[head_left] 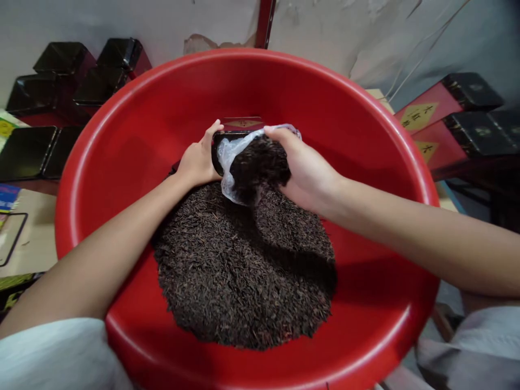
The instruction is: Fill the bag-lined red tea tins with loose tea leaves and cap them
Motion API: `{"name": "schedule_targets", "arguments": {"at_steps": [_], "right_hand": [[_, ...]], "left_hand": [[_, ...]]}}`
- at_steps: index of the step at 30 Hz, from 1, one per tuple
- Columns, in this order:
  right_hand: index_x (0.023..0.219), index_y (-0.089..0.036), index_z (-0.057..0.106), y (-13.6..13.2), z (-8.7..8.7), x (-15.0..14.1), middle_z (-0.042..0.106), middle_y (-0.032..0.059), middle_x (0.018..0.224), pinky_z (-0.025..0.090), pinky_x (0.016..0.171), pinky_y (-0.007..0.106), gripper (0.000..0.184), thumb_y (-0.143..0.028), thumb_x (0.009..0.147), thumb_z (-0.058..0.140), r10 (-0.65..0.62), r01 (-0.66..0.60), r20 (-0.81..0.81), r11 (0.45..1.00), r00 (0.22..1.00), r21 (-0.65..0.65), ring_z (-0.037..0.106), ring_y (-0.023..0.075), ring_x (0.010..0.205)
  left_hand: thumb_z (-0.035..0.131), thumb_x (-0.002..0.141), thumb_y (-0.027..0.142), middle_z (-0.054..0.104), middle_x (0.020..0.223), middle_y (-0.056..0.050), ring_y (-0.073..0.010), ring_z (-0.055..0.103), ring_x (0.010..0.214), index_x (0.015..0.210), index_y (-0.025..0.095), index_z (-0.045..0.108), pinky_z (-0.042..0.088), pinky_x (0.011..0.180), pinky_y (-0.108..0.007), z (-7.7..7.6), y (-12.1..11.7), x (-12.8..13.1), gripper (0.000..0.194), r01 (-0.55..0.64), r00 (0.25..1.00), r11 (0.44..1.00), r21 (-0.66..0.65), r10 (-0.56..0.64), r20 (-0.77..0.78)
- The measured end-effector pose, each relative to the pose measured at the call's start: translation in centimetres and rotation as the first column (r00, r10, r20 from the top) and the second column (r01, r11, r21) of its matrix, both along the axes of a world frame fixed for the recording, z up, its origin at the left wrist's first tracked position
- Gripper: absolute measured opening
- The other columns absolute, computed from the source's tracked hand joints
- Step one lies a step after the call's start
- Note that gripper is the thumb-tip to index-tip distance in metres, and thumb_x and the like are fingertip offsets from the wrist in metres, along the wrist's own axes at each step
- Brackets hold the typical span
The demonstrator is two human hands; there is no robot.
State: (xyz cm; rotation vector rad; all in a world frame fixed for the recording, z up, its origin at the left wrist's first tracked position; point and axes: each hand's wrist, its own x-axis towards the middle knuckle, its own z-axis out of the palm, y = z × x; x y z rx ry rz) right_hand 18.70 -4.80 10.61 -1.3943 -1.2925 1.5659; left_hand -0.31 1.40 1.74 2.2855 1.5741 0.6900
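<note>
A wide red basin [390, 162] holds a broad heap of dark loose tea leaves [239, 271]. Over the heap's far side, a tin [242, 123] lies tipped with its mouth toward me. My left hand [201, 157] grips the tin's left side, thumb along its upper edge. A clear plastic bag [229, 162] lines the tin and spills out of its mouth. At the opening, my right hand [303, 168] is closed around the bag's right edge. Dark leaves fill the bag's mouth and look blurred, falling onto the heap. My right fingers are partly hidden behind the bag and leaves.
Several dark-lidded tins [65, 59] stand behind the basin on the left. More red tins with yellow diamond labels [420, 116] are at the right. A worn wall [325, 32] rises behind, and a light tabletop [36, 227] shows at the left.
</note>
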Motion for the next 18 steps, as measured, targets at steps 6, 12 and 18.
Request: {"name": "schedule_targets", "arguments": {"at_steps": [6,12,18], "right_hand": [[0.109,-0.018,0.054,-2.4,-0.2,0.4,0.062,0.0018,0.106,0.046,0.094,0.035,0.028,-0.032,0.087,0.044,0.107,-0.116,0.052,0.971,0.993,0.209,0.058,0.0182,0.108],[0.087,-0.02,0.054,-7.5,-6.1,3.2,0.061,0.0041,0.089,0.046,0.087,0.036,0.012,-0.03,0.086,0.048,0.319,-0.48,0.386,0.747,0.866,0.46,0.058,0.0161,0.087],[0.141,-0.003,0.026,-3.0,-12.5,3.6,0.023,0.0231,0.149,0.017,0.116,0.046,0.082,-0.055,0.082,0.049,0.212,-0.274,0.743,0.961,0.635,-0.04,0.021,0.0329,0.14]], "left_hand": [[0.068,0.061,0.037,0.034,0.149,-0.004,-0.0341,0.06,0.111,0.132,0.032,0.032,0.05,0.091,-0.045,0.2,-0.1,-0.1,0.079,0.001,1.0,1.0,-0.017,-0.001,0.029],[0.077,0.053,0.038,0.05,0.135,-0.005,-0.0353,0.058,0.113,0.129,0.032,0.033,0.049,0.093,-0.046,0.7,0.0,0.0,0.088,-0.01,0.995,1.0,-0.025,0.013,0.097],[0.084,0.045,0.047,0.06,0.117,-0.008,-0.034,0.063,0.1,0.127,0.023,0.03,0.048,0.092,-0.052,2.7,-0.1,0.3,0.1,-0.189,0.959,0.978,-0.086,0.202,0.196]]}}
